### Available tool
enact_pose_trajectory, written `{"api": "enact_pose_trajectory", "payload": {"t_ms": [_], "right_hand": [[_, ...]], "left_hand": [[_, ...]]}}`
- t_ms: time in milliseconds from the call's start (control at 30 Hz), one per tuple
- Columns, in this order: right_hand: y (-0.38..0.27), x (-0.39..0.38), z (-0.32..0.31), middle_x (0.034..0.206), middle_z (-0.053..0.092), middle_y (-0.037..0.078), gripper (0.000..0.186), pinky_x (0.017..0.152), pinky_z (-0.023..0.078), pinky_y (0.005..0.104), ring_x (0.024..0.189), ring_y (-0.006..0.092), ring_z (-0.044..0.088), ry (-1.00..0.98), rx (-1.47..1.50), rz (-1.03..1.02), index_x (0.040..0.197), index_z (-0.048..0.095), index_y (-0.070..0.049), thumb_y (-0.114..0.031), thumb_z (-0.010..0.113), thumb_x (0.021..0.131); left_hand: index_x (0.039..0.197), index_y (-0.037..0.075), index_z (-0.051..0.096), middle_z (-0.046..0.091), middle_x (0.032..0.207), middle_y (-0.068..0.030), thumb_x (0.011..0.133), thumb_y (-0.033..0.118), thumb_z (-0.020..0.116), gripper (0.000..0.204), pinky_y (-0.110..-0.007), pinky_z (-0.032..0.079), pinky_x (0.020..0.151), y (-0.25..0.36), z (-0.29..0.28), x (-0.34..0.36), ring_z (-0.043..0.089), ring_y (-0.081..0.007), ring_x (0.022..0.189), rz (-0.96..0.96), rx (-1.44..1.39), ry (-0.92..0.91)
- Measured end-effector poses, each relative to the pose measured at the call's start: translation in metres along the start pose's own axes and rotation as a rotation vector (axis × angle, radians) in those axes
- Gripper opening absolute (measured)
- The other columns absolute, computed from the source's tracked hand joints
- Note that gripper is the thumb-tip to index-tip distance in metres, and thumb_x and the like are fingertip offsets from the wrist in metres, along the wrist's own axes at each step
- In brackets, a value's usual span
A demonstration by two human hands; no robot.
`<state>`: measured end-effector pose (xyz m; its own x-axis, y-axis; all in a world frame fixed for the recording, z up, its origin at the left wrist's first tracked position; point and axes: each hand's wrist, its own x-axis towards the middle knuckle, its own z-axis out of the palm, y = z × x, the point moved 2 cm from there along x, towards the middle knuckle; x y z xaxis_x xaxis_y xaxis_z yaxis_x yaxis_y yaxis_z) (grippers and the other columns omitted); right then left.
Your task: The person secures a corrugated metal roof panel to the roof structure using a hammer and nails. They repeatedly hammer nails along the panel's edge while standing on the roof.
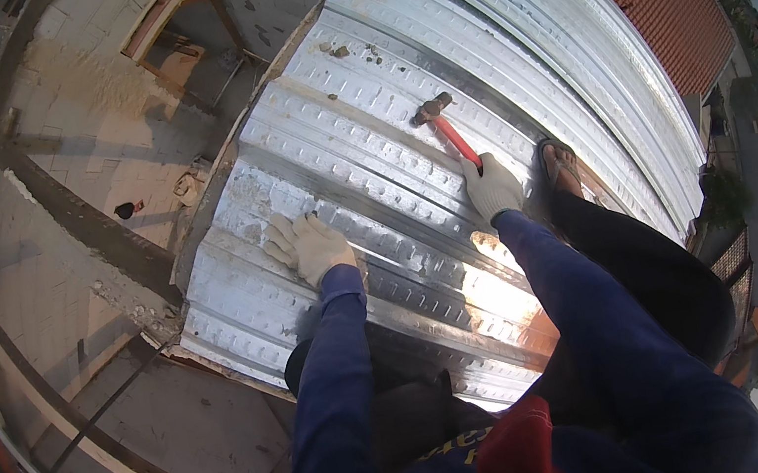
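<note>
Ribbed, shiny metal decking (299, 119) spreads out beneath both my hands. In a white knit glove, my right hand (494, 187) is closed around the red handle of a hammer (450, 134). The hammer's dark head points away from me, at or just above the metal; I cannot tell whether it touches. My left hand (311, 248), gloved the same way, is open with its fingers apart on the decking, near its left edge. Nothing shows in that hand.
Past the decking's left edge is a drop to a lower level with block walls (78, 116) and a wooden frame (171, 11). Bits of debris (338, 51) lie on the metal. My sandalled foot (560, 161) is right of the hammer. A red tiled roof (661, 4) stands beyond.
</note>
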<state>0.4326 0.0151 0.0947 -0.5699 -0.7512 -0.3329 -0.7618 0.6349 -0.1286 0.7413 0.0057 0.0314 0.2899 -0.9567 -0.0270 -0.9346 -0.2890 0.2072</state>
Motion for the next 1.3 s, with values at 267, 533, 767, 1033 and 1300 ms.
{"api": "enact_pose_trajectory", "payload": {"t_ms": [267,533,767,1033,1300], "right_hand": [[-0.035,0.029,-0.028,0.067,0.061,0.007,0.051,0.046,0.047,0.0363,0.046,0.0166,0.059,-0.268,0.658,-0.089,0.115,0.069,-0.002,-0.049,0.051,0.110],[-0.040,0.071,0.014,0.089,0.070,0.033,0.057,0.075,0.055,0.0556,0.078,0.0477,0.071,-0.081,0.359,-0.282,0.114,0.069,0.000,-0.051,0.044,0.110],[-0.046,0.067,0.010,0.093,0.070,0.036,0.056,0.086,0.052,0.0611,0.094,0.0541,0.069,-0.113,0.306,-0.261,0.109,0.068,0.001,-0.050,0.046,0.109],[-0.047,0.061,0.001,0.082,0.070,0.033,0.052,0.077,0.053,0.0620,0.083,0.0536,0.070,-0.111,0.294,-0.257,0.108,0.064,0.000,-0.049,0.049,0.109],[-0.048,0.057,-0.011,0.084,0.071,0.031,0.046,0.072,0.053,0.0586,0.079,0.0511,0.070,-0.108,0.329,-0.261,0.110,0.065,-0.002,-0.046,0.052,0.108]], "left_hand": [[0.123,0.009,0.071,0.055,0.154,-0.0223,0.108,0.031,0.047,0.036,-0.059,0.022,0.128,0.009,-0.003,-0.001,0.043,-0.0442,0.148,-0.050,-0.077,-0.017],[0.121,0.003,0.076,0.062,0.143,-0.0224,0.107,0.030,0.058,0.036,-0.050,0.041,0.118,-0.004,0.008,0.015,0.052,-0.0414,0.138,-0.272,-0.423,0.252],[0.120,0.001,0.075,0.077,0.119,-0.0161,0.103,0.028,0.064,0.033,-0.038,0.054,0.097,0.095,-0.044,0.182,0.073,-0.0295,0.106,0.058,-0.986,0.304],[0.118,0.008,0.076,0.078,0.111,-0.0135,0.103,0.025,0.062,0.027,-0.036,0.055,0.091,0.179,0.015,0.277,0.074,-0.0272,0.099,0.210,-0.682,-0.092],[0.120,0.013,0.074,0.077,0.110,-0.0155,0.105,0.031,0.059,0.028,-0.042,0.056,0.092,0.179,0.051,0.292,0.073,-0.0336,0.101,0.212,-0.582,-0.067]]}}
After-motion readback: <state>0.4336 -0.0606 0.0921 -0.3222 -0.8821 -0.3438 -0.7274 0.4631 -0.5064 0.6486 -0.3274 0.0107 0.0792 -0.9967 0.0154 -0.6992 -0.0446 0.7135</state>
